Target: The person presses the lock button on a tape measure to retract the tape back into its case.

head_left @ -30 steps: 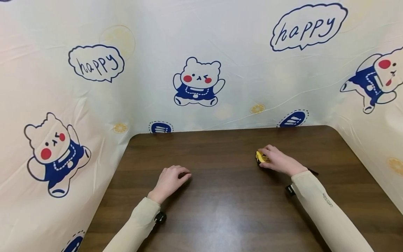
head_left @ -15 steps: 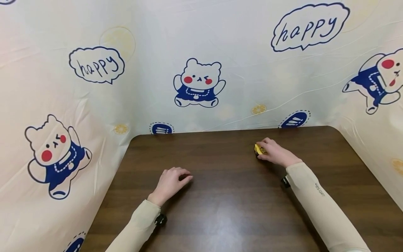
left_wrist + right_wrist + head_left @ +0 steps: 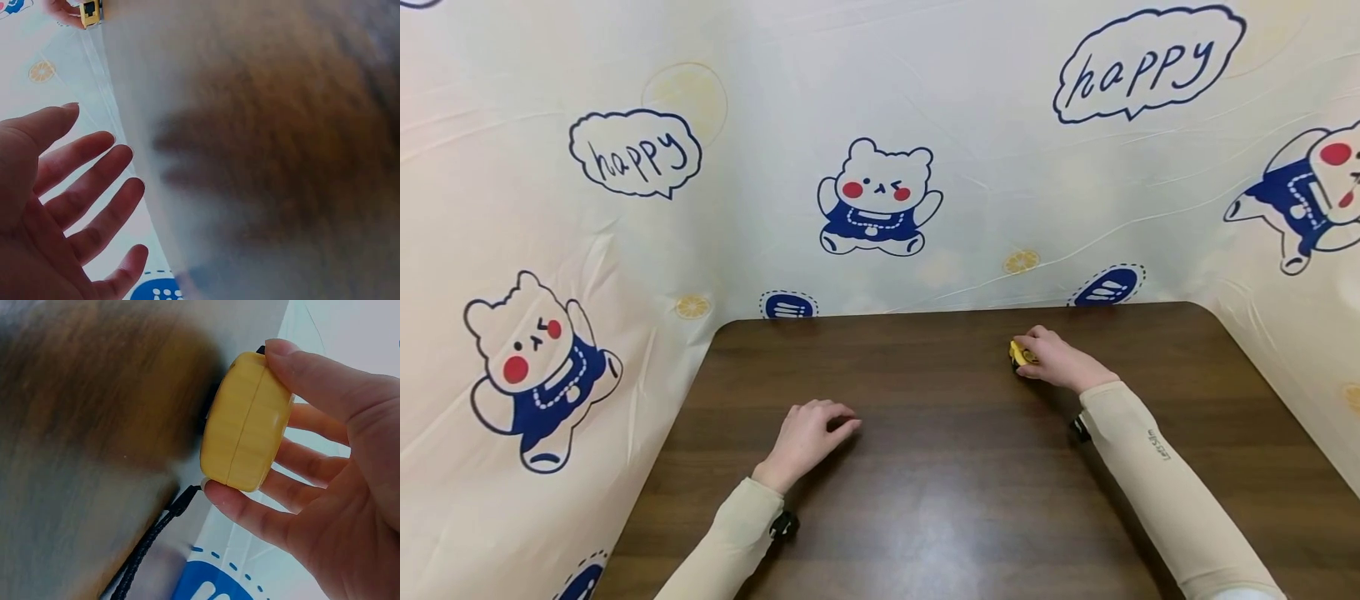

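A yellow tape measure (image 3: 1019, 357) with black parts is in my right hand (image 3: 1058, 360), toward the back right of the table. In the right wrist view, thumb and fingers grip the tape measure (image 3: 247, 422) by its opposite ends. A black wrist strap (image 3: 147, 544) trails from it along the tabletop. My left hand (image 3: 805, 437) holds nothing and stays low over the table at left of centre. Its fingers (image 3: 94, 187) are spread and slightly bent in the left wrist view, where part of the tape measure (image 3: 90, 14) shows at the top edge.
The brown wooden table (image 3: 917, 483) has rounded back corners. A pale curtain (image 3: 970, 167) printed with cartoon bears and "happy" bubbles hangs behind it and along both sides. Each forearm has a cream sleeve and a dark device at the wrist.
My right hand has moved the tape measure a little toward the table's back edge, then stayed nearly still. The strap end seen behind that wrist earlier is hidden now. My left hand has hardly moved.
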Demonstrator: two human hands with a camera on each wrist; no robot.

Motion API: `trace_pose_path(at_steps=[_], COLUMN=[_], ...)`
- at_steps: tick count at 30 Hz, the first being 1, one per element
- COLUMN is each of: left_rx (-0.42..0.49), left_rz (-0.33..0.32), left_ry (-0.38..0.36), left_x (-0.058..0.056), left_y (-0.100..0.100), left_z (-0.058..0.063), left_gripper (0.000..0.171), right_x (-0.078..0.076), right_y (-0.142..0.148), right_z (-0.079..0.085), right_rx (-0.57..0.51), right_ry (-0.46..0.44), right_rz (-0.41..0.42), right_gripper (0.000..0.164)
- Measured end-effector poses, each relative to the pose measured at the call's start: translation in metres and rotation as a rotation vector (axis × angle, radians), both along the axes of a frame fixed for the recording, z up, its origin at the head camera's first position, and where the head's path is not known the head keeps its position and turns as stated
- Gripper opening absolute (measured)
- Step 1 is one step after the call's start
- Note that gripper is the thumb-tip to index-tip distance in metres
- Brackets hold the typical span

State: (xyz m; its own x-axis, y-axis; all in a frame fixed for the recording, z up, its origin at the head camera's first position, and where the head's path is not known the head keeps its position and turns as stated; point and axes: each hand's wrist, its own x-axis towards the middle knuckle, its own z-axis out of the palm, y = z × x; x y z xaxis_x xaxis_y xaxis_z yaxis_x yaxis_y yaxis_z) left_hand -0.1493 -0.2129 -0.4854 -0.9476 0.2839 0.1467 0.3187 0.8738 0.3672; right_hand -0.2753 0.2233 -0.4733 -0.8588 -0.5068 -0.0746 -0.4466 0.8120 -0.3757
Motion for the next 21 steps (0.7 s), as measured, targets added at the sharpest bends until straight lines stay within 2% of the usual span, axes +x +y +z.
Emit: trace_pose_path(at_steps=[15,21], left_rx=[0.009,0.025], left_rz=[-0.020,-0.034], left_ry=[0.024,0.043], left_x=[0.001,-0.001], left_y=[0.002,0.002], left_z=[-0.001,0.003], left_gripper=[0.015,0.017], right_x=[0.004,0.008], right_y=[0.004,0.013], right_z=[-0.001,0.000], right_rx=[0.000,-0.042], right_ry=[-0.012,0.027], right_rz=[-0.041,-0.032], right_gripper=[0.066,0.067])
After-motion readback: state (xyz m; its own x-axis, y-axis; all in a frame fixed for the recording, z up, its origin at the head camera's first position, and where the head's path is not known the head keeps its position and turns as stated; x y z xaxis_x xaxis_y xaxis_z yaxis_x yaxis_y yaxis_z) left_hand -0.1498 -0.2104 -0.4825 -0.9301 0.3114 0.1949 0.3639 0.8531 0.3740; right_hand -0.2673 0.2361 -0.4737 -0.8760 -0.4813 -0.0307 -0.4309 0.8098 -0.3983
